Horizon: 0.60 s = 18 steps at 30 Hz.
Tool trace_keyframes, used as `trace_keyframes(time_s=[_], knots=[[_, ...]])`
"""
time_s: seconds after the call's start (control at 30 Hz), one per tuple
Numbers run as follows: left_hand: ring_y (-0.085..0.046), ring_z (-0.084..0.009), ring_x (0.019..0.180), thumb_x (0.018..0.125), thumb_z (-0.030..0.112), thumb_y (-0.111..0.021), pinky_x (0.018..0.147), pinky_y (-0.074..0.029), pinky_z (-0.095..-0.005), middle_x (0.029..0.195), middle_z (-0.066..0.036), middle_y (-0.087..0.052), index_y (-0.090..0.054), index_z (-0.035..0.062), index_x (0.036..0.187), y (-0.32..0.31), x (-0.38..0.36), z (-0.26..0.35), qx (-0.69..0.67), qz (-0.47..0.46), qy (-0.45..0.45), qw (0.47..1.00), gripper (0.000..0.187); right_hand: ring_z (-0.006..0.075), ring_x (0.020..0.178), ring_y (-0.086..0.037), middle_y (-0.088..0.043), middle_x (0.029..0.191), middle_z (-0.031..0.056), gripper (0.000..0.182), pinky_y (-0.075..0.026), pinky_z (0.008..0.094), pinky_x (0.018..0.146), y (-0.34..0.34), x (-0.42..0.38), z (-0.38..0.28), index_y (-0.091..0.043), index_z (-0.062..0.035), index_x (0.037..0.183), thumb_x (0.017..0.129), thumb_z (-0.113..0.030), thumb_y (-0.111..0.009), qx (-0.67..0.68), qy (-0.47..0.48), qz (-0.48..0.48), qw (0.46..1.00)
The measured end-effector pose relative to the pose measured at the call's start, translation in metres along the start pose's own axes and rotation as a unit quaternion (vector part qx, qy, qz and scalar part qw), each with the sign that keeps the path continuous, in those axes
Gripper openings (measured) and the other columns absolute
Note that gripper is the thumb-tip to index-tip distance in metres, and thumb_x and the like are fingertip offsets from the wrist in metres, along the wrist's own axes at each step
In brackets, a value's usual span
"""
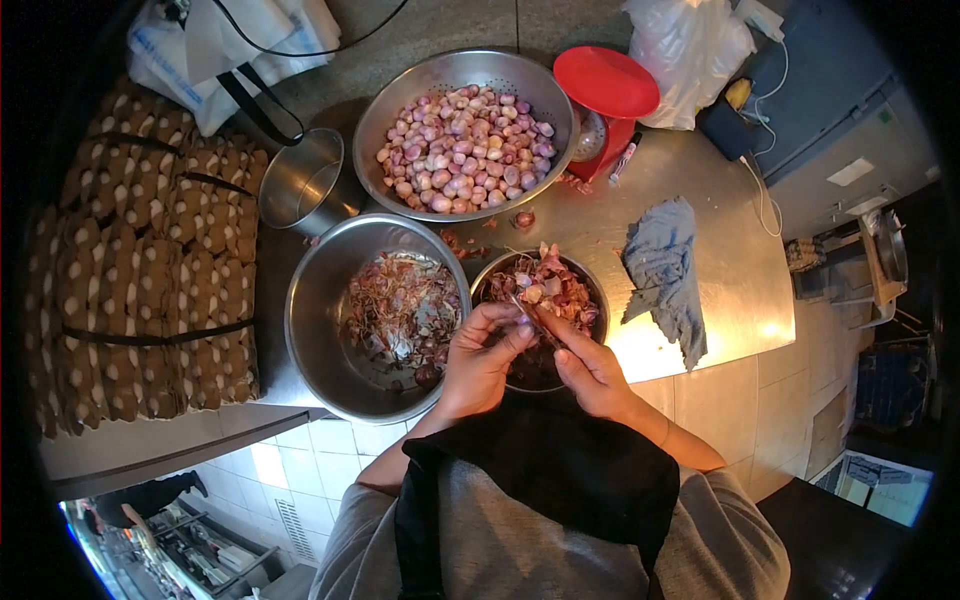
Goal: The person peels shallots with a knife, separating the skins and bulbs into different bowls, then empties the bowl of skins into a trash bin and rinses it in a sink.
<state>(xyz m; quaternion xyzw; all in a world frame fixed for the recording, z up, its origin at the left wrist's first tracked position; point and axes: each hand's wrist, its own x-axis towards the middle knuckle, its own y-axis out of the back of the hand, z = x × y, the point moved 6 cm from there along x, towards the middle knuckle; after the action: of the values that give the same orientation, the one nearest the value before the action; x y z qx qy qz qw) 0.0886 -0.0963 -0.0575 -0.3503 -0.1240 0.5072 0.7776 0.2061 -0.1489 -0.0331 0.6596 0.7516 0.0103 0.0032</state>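
My left hand [482, 352] is closed, thumb against fingers, on a shallot [523, 319] that its fingertips mostly hide. My right hand [592, 372] is wrapped round a small knife [527, 310], whose thin blade meets the shallot. Both hands are over the near part of a small metal bowl [603, 318] heaped with reddish shallot skins [548, 282]. To the left, close by my left hand, a larger metal basin [300, 330] contains loose peelings [395, 305] and a few dark unpeeled shallots. Behind, a wide metal colander [365, 120] is full of peeled pink shallots [465, 150].
Stacked egg trays [150, 270] stand at the left, beside a metal pot [305, 185]. A red scale [606, 85] is behind the colander's right side. On the steel table [740, 270] lie a blue-grey cloth [665, 270], a marker [623, 163] and a loose shallot [524, 219]. Another person [150, 500] is at lower left.
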Motion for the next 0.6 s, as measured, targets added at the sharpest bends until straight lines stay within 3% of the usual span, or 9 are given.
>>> trace_keyframes(time_s=[0.13, 0.2, 0.27, 0.37, 0.57, 0.6], knots=[[-0.054, -0.0121, 0.087, 0.078, -0.004, -0.057, 0.077, -0.047, -0.0263, 0.093, -0.005, -0.055, -0.052, 0.0036, 0.095, -0.003, -0.003, 0.001, -0.018, 0.028, 0.014, 0.999, 0.019, 0.0198, 0.115, -0.042, -0.046, 0.123, 0.0135, 0.041, -0.029, 0.0278, 0.096, 0.000, -0.006, 0.016, -0.034, 0.0014, 0.127, 0.090, -0.014, -0.041, 0.129, -0.147, 0.011, 0.981], [-0.054, -0.0120, 0.087, 0.077, -0.005, -0.058, 0.077, -0.047, -0.0257, 0.093, -0.005, -0.056, -0.052, 0.0030, 0.095, -0.003, -0.003, 0.002, -0.018, 0.046, 0.008, 0.999, 0.020, 0.0204, 0.112, -0.044, -0.047, 0.121, 0.0137, 0.040, -0.031, 0.0276, 0.093, -0.001, -0.006, 0.017, -0.035, 0.0012, 0.126, 0.090, -0.014, -0.041, 0.132, -0.149, 0.010, 0.980], [-0.054, -0.0120, 0.086, 0.075, -0.005, -0.059, 0.076, -0.047, -0.0257, 0.091, -0.006, -0.057, -0.053, 0.0023, 0.094, -0.002, -0.002, 0.003, 0.001, 0.041, -0.017, 0.999, 0.021, 0.0212, 0.108, -0.048, -0.049, 0.119, 0.0139, 0.040, -0.036, 0.0271, 0.090, -0.001, -0.001, 0.005, -0.035, 0.0011, 0.126, 0.090, -0.014, -0.041, 0.025, -0.032, 0.007, 0.999], [-0.055, -0.0121, 0.085, 0.074, -0.006, -0.061, 0.076, -0.047, -0.0259, 0.089, -0.006, -0.058, -0.053, 0.0012, 0.091, 0.000, -0.002, 0.004, 0.028, 0.037, -0.041, 0.998, 0.020, 0.0219, 0.106, -0.051, -0.050, 0.119, 0.0143, 0.039, -0.039, 0.0269, 0.087, -0.001, 0.002, -0.016, -0.037, 0.0013, 0.125, 0.090, -0.015, -0.041, -0.146, 0.120, 0.037, 0.981], [-0.056, -0.0126, 0.082, 0.073, -0.007, -0.061, 0.076, -0.047, -0.0256, 0.088, -0.006, -0.059, -0.055, 0.0016, 0.090, 0.001, -0.006, 0.003, 0.012, 0.050, -0.037, 0.998, 0.020, 0.0226, 0.105, -0.052, -0.050, 0.119, 0.0146, 0.037, -0.039, 0.0263, 0.086, 0.002, 0.001, -0.013, -0.040, 0.0014, 0.123, 0.090, -0.015, -0.042, -0.170, 0.122, 0.041, 0.977], [-0.056, -0.0127, 0.082, 0.073, -0.007, -0.061, 0.076, -0.047, -0.0256, 0.087, -0.006, -0.059, -0.055, 0.0017, 0.090, 0.002, -0.006, 0.002, 0.003, 0.054, -0.033, 0.998, 0.020, 0.0180, 0.089, -0.051, -0.050, 0.103, 0.0106, 0.038, -0.038, 0.0238, 0.075, 0.002, 0.001, -0.007, -0.038, 0.0014, 0.124, 0.090, -0.016, -0.040, -0.117, 0.084, 0.026, 0.989]])
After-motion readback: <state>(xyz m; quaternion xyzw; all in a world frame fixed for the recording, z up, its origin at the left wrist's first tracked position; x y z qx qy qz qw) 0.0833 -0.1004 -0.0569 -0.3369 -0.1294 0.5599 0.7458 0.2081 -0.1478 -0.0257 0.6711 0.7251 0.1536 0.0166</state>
